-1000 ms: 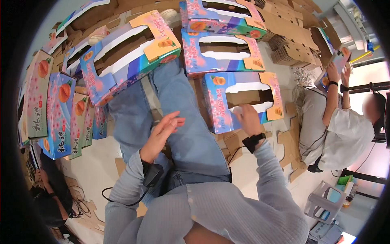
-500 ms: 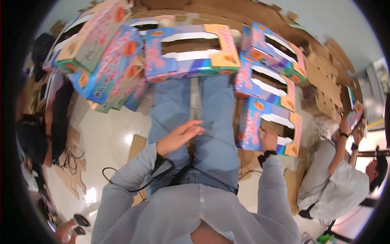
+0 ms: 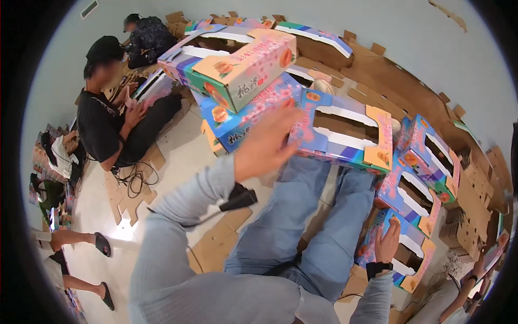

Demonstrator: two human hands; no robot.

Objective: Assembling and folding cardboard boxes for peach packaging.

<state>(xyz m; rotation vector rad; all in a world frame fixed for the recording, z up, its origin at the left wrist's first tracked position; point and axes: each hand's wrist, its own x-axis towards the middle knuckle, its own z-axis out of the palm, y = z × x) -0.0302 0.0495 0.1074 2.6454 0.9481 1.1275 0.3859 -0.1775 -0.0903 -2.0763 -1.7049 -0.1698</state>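
Note:
My left hand [image 3: 267, 143] is raised with its fingers stretched out, holding nothing. It hovers in front of the stacked boxes on the left and overlaps the left end of a cardboard carton [image 3: 345, 156] lying across my shins; whether it touches either is hard to tell. This carton is pink, blue and orange, with a long cut-out in its top. On the right, my right hand [image 3: 387, 243] rests with straight fingers on the left side of the nearest printed carton [image 3: 415, 270]. At the left, a peach-printed carton [image 3: 256, 81] sits tilted on a blue one [image 3: 237, 127].
Two more printed cartons [image 3: 413, 186] [image 3: 431, 156] line up on the right. Flat brown cardboard [image 3: 461, 235] is stacked beyond them. A seated person [image 3: 102, 108] in black handles a carton at the left, beside a coiled cable [image 3: 137, 181]. Another person [image 3: 440, 305] sits at the lower right.
My view has swung left, so the scene sits further right. My left hand has risen from over my lap toward the left stack. My right hand stays at the nearest right carton.

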